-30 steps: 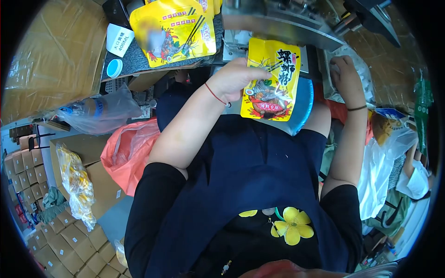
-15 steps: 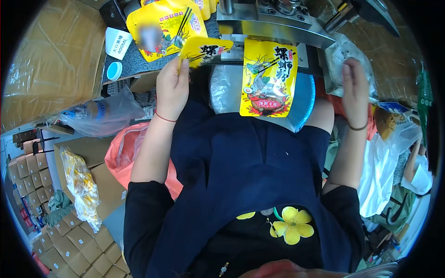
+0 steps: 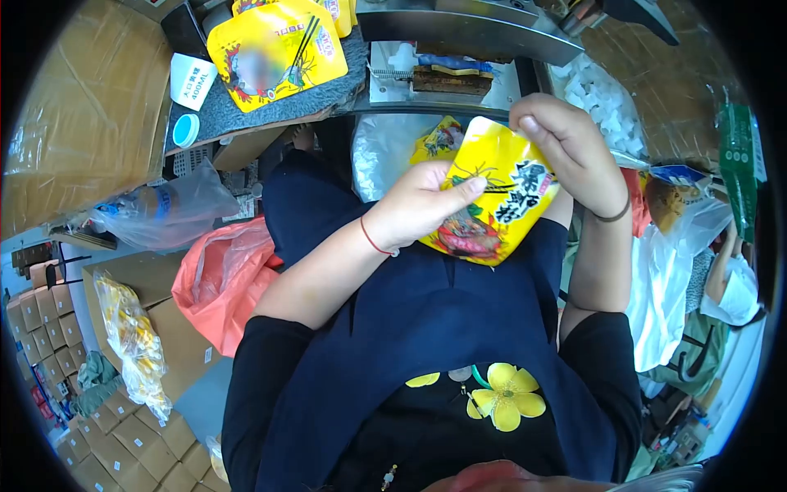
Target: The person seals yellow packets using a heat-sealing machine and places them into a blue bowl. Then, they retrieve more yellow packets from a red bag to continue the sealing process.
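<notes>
A yellow printed pouch (image 3: 492,209) is held tilted over my lap, its front with dark lettering facing up. My left hand (image 3: 422,205) grips its left side, thumb lying across the front. At the pouch's upper right corner, my right hand (image 3: 570,143) has its fingers curled and pinched; whether something small is also in them is hidden. Just beyond the hands is a metal press (image 3: 467,37), with a brown block and blue strip (image 3: 455,66) on its bed. Below the bed, another yellow pouch (image 3: 438,139) lies partly hidden in a clear-lined bag (image 3: 377,156).
More yellow pouches (image 3: 279,57) lie on the grey cloth-covered bench at upper left, near a white label card (image 3: 193,80) and a turquoise cap (image 3: 186,129). A bag of small white pieces (image 3: 598,102) sits right of the press. Cardboard boxes (image 3: 82,115) flank the left.
My left hand has come from the bench side to the middle, and my right hand has moved in to the pouch's corner. The pouch that hung at the press front is gone from there.
</notes>
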A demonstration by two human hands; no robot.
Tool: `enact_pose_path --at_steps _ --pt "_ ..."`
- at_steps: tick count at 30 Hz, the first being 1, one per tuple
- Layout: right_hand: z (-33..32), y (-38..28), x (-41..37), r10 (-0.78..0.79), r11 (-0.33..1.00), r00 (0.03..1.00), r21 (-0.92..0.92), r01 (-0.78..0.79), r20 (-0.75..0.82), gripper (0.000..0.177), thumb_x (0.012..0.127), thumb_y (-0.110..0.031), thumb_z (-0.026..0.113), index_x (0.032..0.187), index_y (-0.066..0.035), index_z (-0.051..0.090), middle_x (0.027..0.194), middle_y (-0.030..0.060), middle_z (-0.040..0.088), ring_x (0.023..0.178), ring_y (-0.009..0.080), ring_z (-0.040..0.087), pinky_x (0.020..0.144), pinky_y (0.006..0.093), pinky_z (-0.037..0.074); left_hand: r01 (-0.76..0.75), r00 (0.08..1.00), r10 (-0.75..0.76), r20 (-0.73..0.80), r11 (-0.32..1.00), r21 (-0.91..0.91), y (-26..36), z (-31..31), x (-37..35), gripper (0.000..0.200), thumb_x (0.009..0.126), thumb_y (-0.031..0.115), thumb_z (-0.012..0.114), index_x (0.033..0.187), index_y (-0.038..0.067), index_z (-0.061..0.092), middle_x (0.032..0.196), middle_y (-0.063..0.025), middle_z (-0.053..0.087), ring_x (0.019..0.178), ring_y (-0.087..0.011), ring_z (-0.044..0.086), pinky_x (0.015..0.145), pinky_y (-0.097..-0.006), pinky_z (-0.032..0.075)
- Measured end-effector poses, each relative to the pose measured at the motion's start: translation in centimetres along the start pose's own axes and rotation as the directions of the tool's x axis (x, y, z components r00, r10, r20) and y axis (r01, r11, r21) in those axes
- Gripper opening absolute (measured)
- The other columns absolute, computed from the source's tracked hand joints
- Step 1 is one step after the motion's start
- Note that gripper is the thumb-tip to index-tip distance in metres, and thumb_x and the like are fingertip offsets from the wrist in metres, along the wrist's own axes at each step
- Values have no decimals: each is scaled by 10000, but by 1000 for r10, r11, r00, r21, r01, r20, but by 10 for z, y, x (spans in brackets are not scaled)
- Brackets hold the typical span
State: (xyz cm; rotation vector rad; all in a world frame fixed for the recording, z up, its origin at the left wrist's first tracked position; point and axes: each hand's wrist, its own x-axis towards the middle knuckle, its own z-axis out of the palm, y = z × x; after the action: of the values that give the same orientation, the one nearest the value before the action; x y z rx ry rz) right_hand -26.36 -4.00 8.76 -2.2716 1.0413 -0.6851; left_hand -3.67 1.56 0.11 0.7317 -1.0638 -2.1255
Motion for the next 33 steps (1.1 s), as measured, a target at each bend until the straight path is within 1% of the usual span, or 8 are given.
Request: enact_pose_path --at_steps 6,13,16,19,23,25,29,33 --pt "-32 65 -24 239 664 925 -645 -378 -297 306 921 -104 611 1225 -115 637 1121 181 637 1010 413 627 827 458 521 97 992 -108 -65 982 -161 -3 -13 16 306 930 16 663 1226 -57 639 1179 -128 714 1039 -181 700 941 -325 546" --pt "-27 114 -36 278 646 932 -673 -359 -231 338 842 -60 674 1177 -106 673 1087 171 596 961 392 647 812 474 535 2 986 -40 -164 975 -224 31 -51 41 323 928 26 662 1241 -49 624 1169 -143 705 1028 -197 698 921 -336 560" --pt "-27 113 -41 158 658 941 -678 -326 -300 312 850 -56 665 1160 -87 676 1074 182 593 978 392 629 842 469 514 -256 872 360 -330 913 319 14 -68 49 289 932 78 678 1187 -46 625 1103 -119 695 955 -177 678 856 -314 548" --pt "-28 103 -48 52 672 925 -672 -311 -376 282 871 -71 658 1152 -61 671 1062 189 593 994 393 608 857 464 490 217 233 970 70 -122 969 68 -114 21 509 914 245 730 1284 -15 498 1165 -262 565 1103 -399 567 986 -456 452" --pt "-26 88 -53 81 798 848 -476 -370 -523 222 928 -105 636 1135 -26 651 1007 191 639 861 334 644 759 406 505 343 675 723 147 -483 806 62 -149 -14 419 932 198 670 1295 8 580 1271 -240 595 1203 -415 553 1013 -463 445" --pt "-16 69 -50 165 880 845 -310 -359 -509 204 942 -111 628 1123 -19 647 990 187 655 816 315 655 734 384 512 152 735 647 204 -450 880 51 -142 -30 316 946 158 644 1236 35 646 1212 -173 672 1118 -347 637 952 -422 496" --pt "19 32 -26 85 973 955 -182 -141 -284 165 937 -135 663 1042 -7 663 971 158 680 883 300 681 767 345 528 -163 673 631 -387 637 754 48 -104 -36 186 971 117 636 1105 7 703 916 -154 727 832 -248 708 758 -296 523" --pt "29 3 -2 1 994 956 102 30 -293 129 926 -96 696 1019 -8 680 913 82 679 796 174 647 720 284 518 -53 852 451 -266 580 813 33 -66 -22 242 892 237 768 984 14 744 813 -123 719 710 -172 701 644 -276 506"
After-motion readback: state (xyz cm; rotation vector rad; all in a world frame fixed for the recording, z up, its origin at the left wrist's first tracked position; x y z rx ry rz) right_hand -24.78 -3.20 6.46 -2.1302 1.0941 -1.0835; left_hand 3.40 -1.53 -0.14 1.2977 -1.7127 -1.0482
